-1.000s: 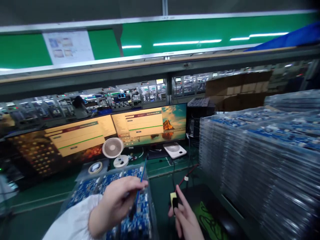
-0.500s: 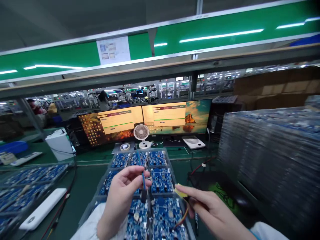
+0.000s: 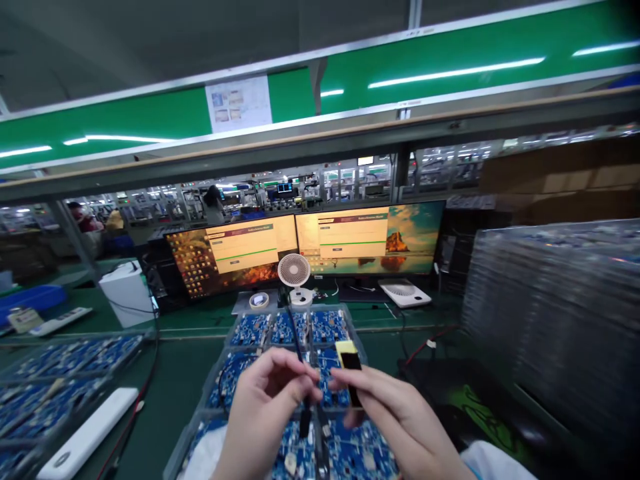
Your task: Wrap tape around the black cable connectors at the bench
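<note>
My left hand [image 3: 277,400] pinches a thin dark cable [image 3: 295,330] whose black connector [image 3: 305,421] hangs below the fingers. Close beside it, my right hand [image 3: 387,410] grips a small black piece with a yellow end [image 3: 347,348]; its exact kind I cannot make out. The two sets of fingertips nearly meet. Beneath both hands lies a clear plastic tray [image 3: 213,373] with blue circuit boards [image 3: 327,327] in its compartments. My hands cover part of the middle and front rows.
Two monitors [image 3: 353,233] stand behind a small white fan [image 3: 294,272]. On the right rises a tall stack of clear trays [image 3: 555,333]. To the left are another board tray [image 3: 75,367], a long white device [image 3: 90,433] and loose cables. A shelf beam [image 3: 280,147] crosses overhead.
My right hand has moved in towards the left and turned the yellow-ended piece upright. The left hand keeps its pinch on the cable. The whole view has shifted slightly.
</note>
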The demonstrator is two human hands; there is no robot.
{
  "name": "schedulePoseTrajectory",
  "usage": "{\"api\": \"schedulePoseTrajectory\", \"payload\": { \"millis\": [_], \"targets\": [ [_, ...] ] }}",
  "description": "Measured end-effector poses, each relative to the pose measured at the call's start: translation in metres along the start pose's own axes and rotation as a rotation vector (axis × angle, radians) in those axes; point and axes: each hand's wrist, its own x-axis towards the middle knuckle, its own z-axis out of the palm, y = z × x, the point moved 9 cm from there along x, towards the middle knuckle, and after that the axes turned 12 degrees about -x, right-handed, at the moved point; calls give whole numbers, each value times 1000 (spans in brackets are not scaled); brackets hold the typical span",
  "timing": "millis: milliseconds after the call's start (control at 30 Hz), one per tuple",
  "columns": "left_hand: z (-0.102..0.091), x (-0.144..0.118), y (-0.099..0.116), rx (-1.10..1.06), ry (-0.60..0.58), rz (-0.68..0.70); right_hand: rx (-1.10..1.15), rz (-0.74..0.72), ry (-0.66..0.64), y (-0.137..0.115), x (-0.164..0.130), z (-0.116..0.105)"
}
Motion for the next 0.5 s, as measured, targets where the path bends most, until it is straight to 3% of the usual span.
{"api": "schedulePoseTrajectory", "payload": {
  "millis": [100, 233, 333, 500],
  "targets": [
    [17, 10, -19, -86, -154, -123, 18, 76, 88, 20, 14, 0],
    [25, 18, -51, -185, -299, -346, 82, 121, 62, 37, 32, 15],
    [22, 19, -70, -169, -335, -452, 200, 155, 48, 42, 39, 28],
    [20, 19, -77, -105, -324, -461, 481, 288, -4, 52, 40, 45]
  ]
}}
